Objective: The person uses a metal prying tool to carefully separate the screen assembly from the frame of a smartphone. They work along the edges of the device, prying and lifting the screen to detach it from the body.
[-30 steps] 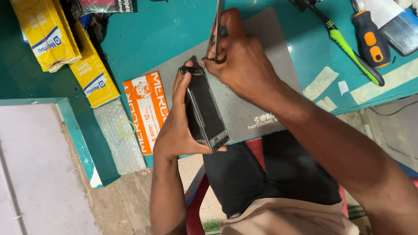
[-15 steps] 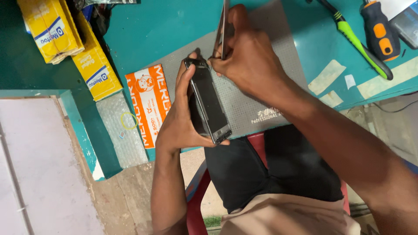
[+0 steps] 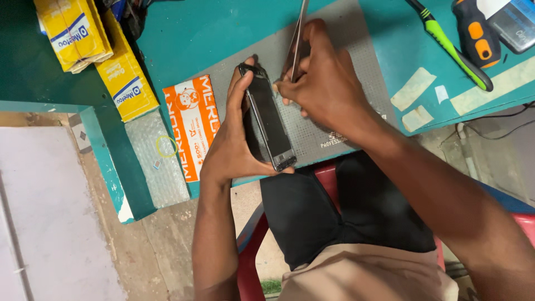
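A dark, flat smartphone with a metal frame (image 3: 266,118) is held on its edge above the grey perforated work mat (image 3: 356,83), close to the front of the teal table (image 3: 189,33). It is gripped by the left hand (image 3: 237,145), whose fingers are wrapped around the back and the long sides, with the thumb at the lower end. A pair of thin steel tweezers (image 3: 298,42) is pinched between the closed fingers of the right hand (image 3: 323,83), and its tip is brought to the side edge of the phone, near the upper half. The step in hand seems to be fine work at the frame of the phone, perhaps on a small part there; what is gripped by the tip, if anything, cannot be told. For the next move a steady left hold and a very small motion of the tip are judged to be needed.

An orange printed packet (image 3: 192,125) and a sheet of clear bubble wrap (image 3: 159,159) are seen left of the mat, with yellow boxes (image 3: 97,50) behind. A green-handled tool (image 3: 446,44) and an orange-and-black screwdriver (image 3: 476,33) are lying well apart on the right. Nothing is placed in the way of the hands.
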